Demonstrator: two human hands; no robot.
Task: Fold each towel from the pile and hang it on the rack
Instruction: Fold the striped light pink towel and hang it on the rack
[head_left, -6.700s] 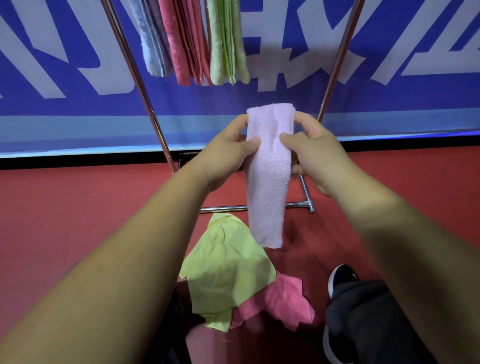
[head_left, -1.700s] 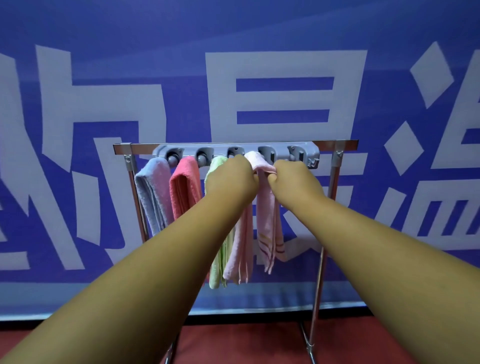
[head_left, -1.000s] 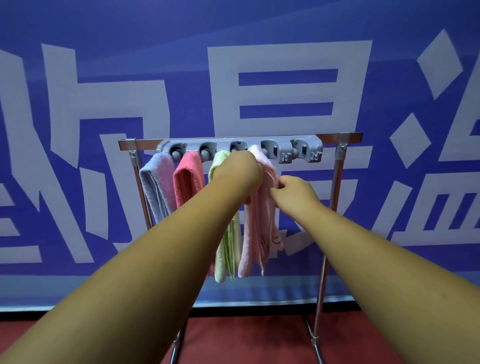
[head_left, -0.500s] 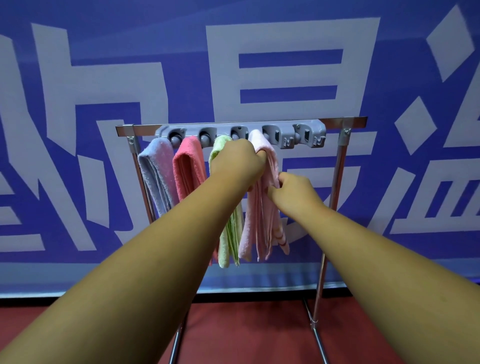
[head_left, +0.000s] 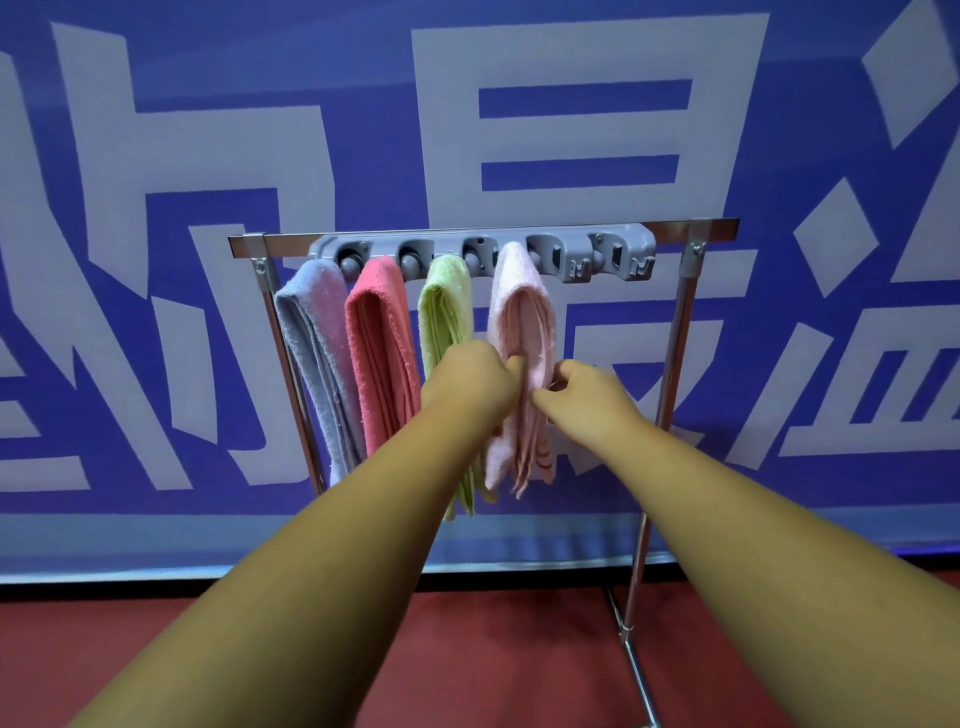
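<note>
A metal rack (head_left: 680, 332) stands on the red floor (head_left: 493, 649), against a blue banner (head_left: 363, 130) with big white characters. A grey hook strip (head_left: 571, 254) runs along the rack's top bar, and four folded towels hang from it in a row. From the left they are a lilac towel (head_left: 311, 338), a coral towel (head_left: 379, 338), a green towel (head_left: 447, 312) and a pale pink towel (head_left: 522, 312). The pale pink one hangs just right of the green one, draped over its holder so both halves drop straight down. A few reddish stripes show near its lower hem.

Both bare arms reach in from the near side and meet at this towel, about halfway down its length. The left hand (head_left: 467, 387) has its grip closed on the towel's left edge. Its thumb (head_left: 515, 364) presses against the cloth, and the other fingers are curled out of sight behind the knuckles. The back of this hand covers part of the green towel. The right hand (head_left: 592, 400) grips the towel's right edge, pinching the folded layers between thumb and forefinger. The two hands are near each other, with only the towel's width between them.
</note>
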